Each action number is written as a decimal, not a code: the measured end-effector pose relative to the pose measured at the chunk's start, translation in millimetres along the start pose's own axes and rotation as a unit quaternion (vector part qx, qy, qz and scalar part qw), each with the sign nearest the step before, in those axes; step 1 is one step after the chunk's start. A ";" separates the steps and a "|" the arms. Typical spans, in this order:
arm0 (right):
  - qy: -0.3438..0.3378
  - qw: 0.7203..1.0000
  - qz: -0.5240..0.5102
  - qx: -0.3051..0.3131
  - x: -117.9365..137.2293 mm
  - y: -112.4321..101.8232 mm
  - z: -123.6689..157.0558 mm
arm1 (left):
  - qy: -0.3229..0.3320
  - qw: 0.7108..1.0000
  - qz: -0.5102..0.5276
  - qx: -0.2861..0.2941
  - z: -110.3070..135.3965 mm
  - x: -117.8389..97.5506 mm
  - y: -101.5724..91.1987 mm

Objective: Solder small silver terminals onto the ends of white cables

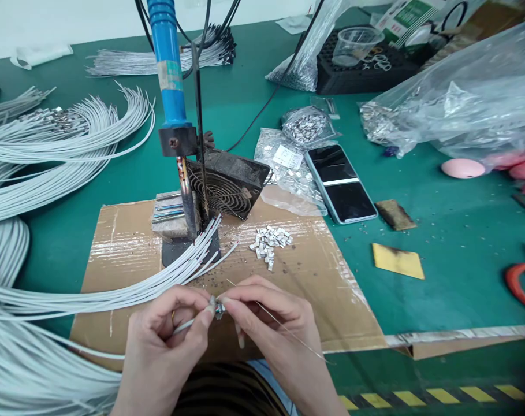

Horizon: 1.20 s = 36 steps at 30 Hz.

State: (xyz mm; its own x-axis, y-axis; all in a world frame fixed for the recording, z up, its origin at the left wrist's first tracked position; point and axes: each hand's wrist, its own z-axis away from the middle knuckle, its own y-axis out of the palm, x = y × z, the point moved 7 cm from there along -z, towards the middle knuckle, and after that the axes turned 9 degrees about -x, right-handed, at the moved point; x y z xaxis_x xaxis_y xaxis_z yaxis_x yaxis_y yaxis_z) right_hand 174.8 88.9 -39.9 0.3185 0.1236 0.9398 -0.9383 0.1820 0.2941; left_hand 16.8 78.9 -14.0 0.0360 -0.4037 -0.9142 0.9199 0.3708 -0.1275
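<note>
Over the front of the cardboard sheet, my two hands meet fingertip to fingertip. My left hand pinches the end of a white cable. My right hand is closed on a small metal connector at that cable's tip; a thin wire, which looks like solder, also runs through its fingers. Fingertips partly cover the connector. Just beyond are a bundle of white cables and a loose pile of small metal connectors. A blue-handled soldering iron hangs upright, tip down, above the bundle's ends.
A dark fan stands behind the iron. Coiled white cables fill the left side. A phone, bags of metal parts, a yellow sponge and red-handled scissors lie to the right.
</note>
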 end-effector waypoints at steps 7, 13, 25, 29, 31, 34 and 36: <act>0.000 1.000 0.016 0.003 8.6 0.4 -2.2 | -0.015 1.000 0.023 0.008 -0.2 1.0 1.6; -0.020 0.999 0.033 0.011 11.5 -0.7 -1.3 | -0.023 0.999 0.037 0.016 -0.3 1.0 3.5; -0.084 0.988 0.129 -0.001 11.5 -6.3 3.7 | -0.015 1.000 0.019 0.019 -4.6 1.4 3.9; -0.083 0.985 0.150 -0.010 1.0 -11.8 6.4 | -0.002 1.000 0.004 -0.011 -10.7 1.0 -0.5; -0.092 0.980 0.170 -0.037 -0.1 -15.9 5.6 | 0.006 1.000 0.004 -0.024 -14.5 0.3 -2.5; -0.104 0.971 0.207 -0.063 5.3 -14.8 2.5 | 0.017 0.999 0.012 -0.034 -20.4 -1.5 -3.8; -0.107 0.970 0.213 -0.050 11.4 -6.9 -0.6 | 0.023 0.999 0.014 -0.038 -24.2 -3.1 -4.3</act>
State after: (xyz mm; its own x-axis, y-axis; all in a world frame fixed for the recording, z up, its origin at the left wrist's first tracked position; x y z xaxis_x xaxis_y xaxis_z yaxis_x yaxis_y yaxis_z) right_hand 185.0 89.7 -31.4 -0.1404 0.0050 0.9901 -0.9577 0.2529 -0.1371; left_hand 3.4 98.8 -19.9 0.0421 -0.3543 -0.9342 0.8863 0.4448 -0.1287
